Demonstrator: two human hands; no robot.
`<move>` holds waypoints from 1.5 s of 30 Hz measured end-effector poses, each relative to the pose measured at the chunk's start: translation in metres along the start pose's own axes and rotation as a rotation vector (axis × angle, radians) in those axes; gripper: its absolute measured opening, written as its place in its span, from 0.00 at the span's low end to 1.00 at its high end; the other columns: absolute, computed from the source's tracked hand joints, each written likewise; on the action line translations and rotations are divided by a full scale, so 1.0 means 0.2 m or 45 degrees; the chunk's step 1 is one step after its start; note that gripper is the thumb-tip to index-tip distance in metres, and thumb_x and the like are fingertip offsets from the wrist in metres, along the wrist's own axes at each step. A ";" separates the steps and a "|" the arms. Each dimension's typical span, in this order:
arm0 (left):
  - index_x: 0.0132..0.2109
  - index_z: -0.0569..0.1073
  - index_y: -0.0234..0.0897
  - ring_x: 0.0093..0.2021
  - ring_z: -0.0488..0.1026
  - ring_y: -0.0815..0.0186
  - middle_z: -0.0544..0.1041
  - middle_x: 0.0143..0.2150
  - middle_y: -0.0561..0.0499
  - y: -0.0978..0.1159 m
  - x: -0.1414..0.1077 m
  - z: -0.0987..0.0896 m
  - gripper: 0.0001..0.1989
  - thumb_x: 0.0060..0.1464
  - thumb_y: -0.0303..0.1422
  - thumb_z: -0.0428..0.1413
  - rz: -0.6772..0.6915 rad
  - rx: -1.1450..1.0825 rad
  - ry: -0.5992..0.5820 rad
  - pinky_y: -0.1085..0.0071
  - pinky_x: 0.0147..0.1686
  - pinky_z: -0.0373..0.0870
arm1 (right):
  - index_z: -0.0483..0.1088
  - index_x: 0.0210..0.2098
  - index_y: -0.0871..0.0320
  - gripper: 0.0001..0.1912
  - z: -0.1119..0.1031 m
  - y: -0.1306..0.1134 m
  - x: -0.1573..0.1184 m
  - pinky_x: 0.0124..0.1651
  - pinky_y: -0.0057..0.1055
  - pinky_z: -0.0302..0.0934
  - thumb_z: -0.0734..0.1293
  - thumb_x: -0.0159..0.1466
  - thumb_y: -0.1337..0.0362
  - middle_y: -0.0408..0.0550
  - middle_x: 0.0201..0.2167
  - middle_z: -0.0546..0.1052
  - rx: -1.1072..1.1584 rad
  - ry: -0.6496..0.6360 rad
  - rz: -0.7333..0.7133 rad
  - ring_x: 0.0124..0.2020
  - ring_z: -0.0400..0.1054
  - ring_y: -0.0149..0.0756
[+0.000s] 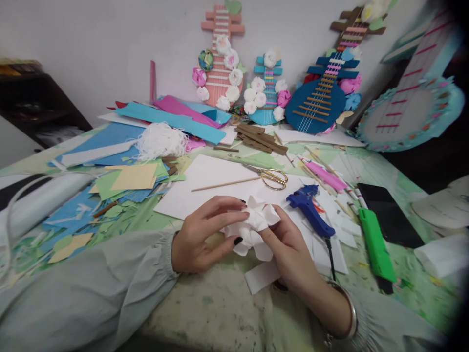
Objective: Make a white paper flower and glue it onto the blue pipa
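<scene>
head camera: a white paper flower (252, 220) is being held over the near part of the worktop (205, 313), between two hands. its right side is being pinched by the right hand (291, 252), that grip being clamped on the paper between thumb and fingers. its left side is being touched by the fingertips of the left hand (198, 239), whose fingers are being held spread; whether the flower is also being clamped by this grip cannot be told. a white paper strip (261, 278) is being partly covered by the right hand. beyond the flower, a wooden stick (225, 184) and gold-handled scissors (274, 179) are being carried by a white sheet (176, 203). a blue glue gun (310, 210) is being rested near the right hand. farther back, at the left, a heap of white string (163, 142) is being kept beside blue sheets (102, 139).
</scene>
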State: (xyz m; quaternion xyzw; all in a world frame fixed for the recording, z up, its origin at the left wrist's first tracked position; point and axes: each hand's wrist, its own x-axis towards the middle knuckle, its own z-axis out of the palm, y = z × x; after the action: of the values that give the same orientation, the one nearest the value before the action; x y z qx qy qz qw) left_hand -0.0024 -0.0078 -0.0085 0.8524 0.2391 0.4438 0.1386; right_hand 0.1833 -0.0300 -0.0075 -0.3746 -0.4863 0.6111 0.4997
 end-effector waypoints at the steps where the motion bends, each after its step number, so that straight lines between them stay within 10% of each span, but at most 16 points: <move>1: 0.56 0.69 0.37 0.52 0.69 0.58 0.69 0.52 0.39 0.00 0.00 0.00 0.21 0.54 0.26 0.53 0.011 -0.006 -0.005 0.61 0.48 0.73 | 0.65 0.43 0.53 0.12 0.00 0.00 0.00 0.38 0.27 0.63 0.67 0.62 0.59 0.44 0.40 0.76 0.012 -0.005 -0.001 0.37 0.70 0.34; 45: 0.52 0.69 0.37 0.51 0.67 0.59 0.67 0.51 0.40 0.01 -0.03 -0.01 0.18 0.53 0.25 0.53 0.123 0.072 -0.017 0.63 0.47 0.72 | 0.60 0.40 0.54 0.26 0.02 -0.01 0.00 0.29 0.25 0.64 0.76 0.48 0.60 0.41 0.31 0.77 0.170 0.021 0.153 0.27 0.72 0.31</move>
State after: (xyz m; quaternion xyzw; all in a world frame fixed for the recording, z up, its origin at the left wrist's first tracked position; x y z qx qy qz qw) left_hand -0.0067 -0.0118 -0.0105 0.8695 0.2092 0.4375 0.0942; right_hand 0.1805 -0.0305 -0.0042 -0.3739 -0.4169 0.6680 0.4900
